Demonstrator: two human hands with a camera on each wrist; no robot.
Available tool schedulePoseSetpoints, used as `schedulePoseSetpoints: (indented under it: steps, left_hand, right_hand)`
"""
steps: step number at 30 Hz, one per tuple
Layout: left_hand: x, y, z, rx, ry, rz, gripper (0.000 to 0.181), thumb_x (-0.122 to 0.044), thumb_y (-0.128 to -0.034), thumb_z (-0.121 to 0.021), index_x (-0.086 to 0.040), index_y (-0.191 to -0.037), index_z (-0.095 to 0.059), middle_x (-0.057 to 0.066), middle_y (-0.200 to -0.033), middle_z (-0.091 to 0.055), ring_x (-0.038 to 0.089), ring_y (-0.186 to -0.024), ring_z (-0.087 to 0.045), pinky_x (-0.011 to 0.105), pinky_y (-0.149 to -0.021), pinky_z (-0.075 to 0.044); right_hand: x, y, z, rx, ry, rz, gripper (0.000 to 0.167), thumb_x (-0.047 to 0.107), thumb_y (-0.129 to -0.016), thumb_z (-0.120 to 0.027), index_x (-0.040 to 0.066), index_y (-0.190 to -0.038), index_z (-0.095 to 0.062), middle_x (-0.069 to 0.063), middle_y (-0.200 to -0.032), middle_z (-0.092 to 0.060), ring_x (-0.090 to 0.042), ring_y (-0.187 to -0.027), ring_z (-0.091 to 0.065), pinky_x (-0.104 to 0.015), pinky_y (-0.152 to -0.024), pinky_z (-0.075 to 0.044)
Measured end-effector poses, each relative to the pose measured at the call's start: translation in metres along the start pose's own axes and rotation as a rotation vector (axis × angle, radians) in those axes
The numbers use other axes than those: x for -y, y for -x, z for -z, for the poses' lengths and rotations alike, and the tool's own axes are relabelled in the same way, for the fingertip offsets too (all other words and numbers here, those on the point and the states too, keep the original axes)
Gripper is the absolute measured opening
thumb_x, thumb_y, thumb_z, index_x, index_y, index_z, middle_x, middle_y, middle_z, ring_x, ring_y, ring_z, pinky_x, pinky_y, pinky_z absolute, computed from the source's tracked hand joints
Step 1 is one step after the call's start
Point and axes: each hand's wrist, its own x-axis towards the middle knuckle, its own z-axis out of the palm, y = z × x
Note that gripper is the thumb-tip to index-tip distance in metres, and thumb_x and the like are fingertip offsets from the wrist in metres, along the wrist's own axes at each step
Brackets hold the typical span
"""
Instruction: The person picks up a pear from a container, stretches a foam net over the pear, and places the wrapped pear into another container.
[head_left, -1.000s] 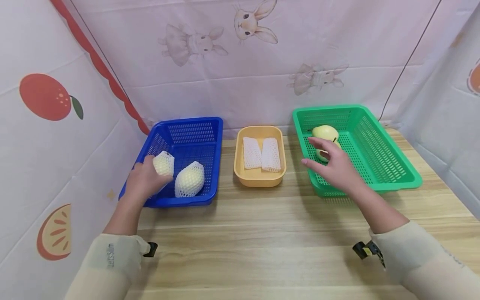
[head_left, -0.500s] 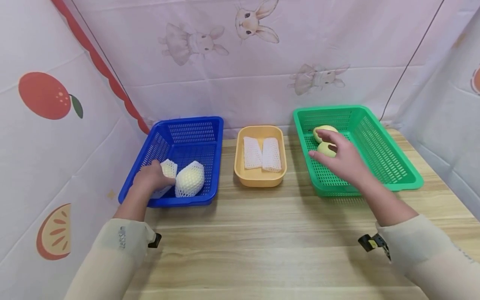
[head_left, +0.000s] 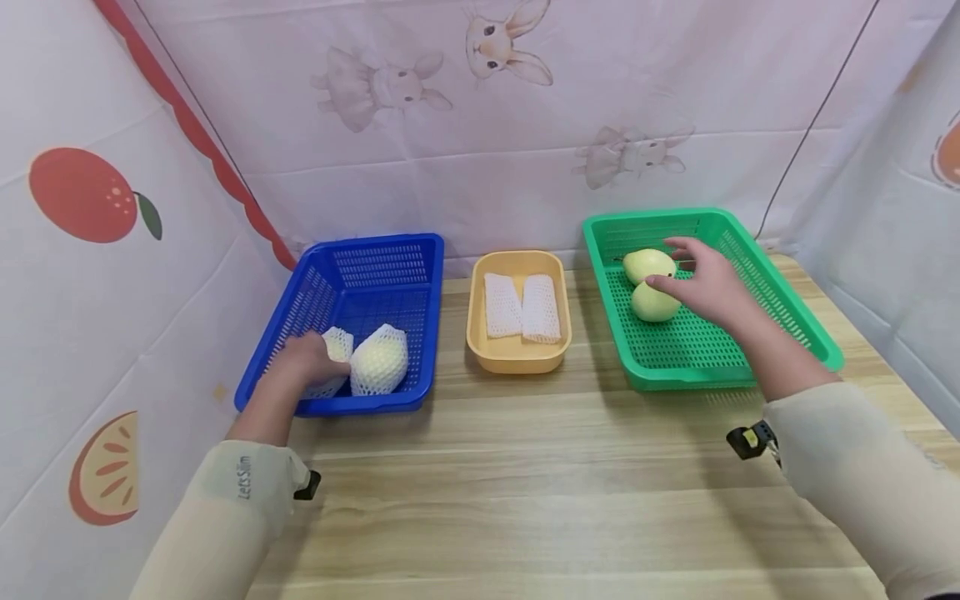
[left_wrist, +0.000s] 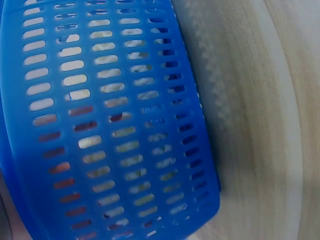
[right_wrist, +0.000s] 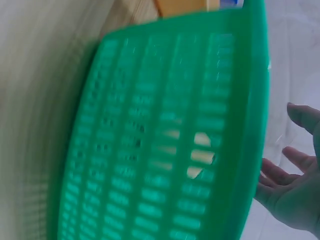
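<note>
In the head view my left hand (head_left: 298, 365) is inside the blue basket (head_left: 386, 292), its fingers round a pear in a white foam net (head_left: 339, 343). That pear sits low, beside a second netted pear (head_left: 380, 362). My right hand (head_left: 712, 282) hovers over the green basket (head_left: 697, 354), fingers apart and holding nothing. Just left of it lie two bare yellow-green pears, one behind (head_left: 648, 265) and one in front (head_left: 654, 302). The right wrist view shows the same hand (right_wrist: 295, 187) beyond the green rim. Basket slots mostly hide the left hand in the left wrist view.
Between the baskets stands a small yellow tray (head_left: 521, 365). Two flat foam nets, one left (head_left: 503, 306) and one right (head_left: 541, 308), lie in it. Wooden tabletop (head_left: 510, 483) stretches in front. A printed cloth (head_left: 495, 192) hangs right behind the baskets.
My left hand has lowered the netted pear to the basket floor, slightly right, beside the other one. My right hand has moved right over the green basket, uncovering the two bare pears.
</note>
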Motion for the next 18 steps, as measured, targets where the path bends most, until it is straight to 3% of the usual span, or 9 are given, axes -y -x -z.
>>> schedulePoseSetpoints:
  steps: [3,9,18]
  left_hand:
    - [0.002,0.0,-0.001,0.014,0.012,-0.017,0.096,-0.054,-0.0871,-0.065,0.017,-0.141,-0.029,0.04,-0.131,-0.044,0.05,-0.115,-0.046,0.066,-0.097,-0.042]
    - [0.004,0.0,-0.001,0.051,0.053,-0.024,0.101,-0.05,-0.0903,-0.062,0.018,-0.146,-0.013,0.043,-0.14,-0.033,0.054,-0.125,-0.039,0.067,-0.104,-0.036]
    - [0.002,0.005,-0.001,0.058,0.02,-0.025,0.094,-0.051,-0.0932,-0.057,0.019,-0.144,-0.019,0.042,-0.137,-0.038,0.051,-0.121,-0.044,0.065,-0.102,-0.04]
  right_hand:
    - [-0.01,-0.012,0.004,0.05,0.063,-0.041,0.09,0.048,-0.091,-0.065,0.006,-0.156,-0.021,-0.033,-0.15,-0.034,-0.051,-0.135,-0.034,-0.067,-0.101,-0.037]
    - [-0.021,-0.026,0.006,0.14,0.169,-0.076,0.095,0.04,-0.088,-0.071,0.002,-0.156,-0.015,-0.036,-0.149,-0.03,-0.055,-0.131,-0.033,-0.07,-0.098,-0.036]
    - [-0.031,-0.039,0.002,0.225,0.267,-0.047,0.09,0.027,-0.085,-0.075,-0.006,-0.151,-0.024,-0.039,-0.145,-0.031,-0.058,-0.13,-0.031,-0.071,-0.099,-0.035]
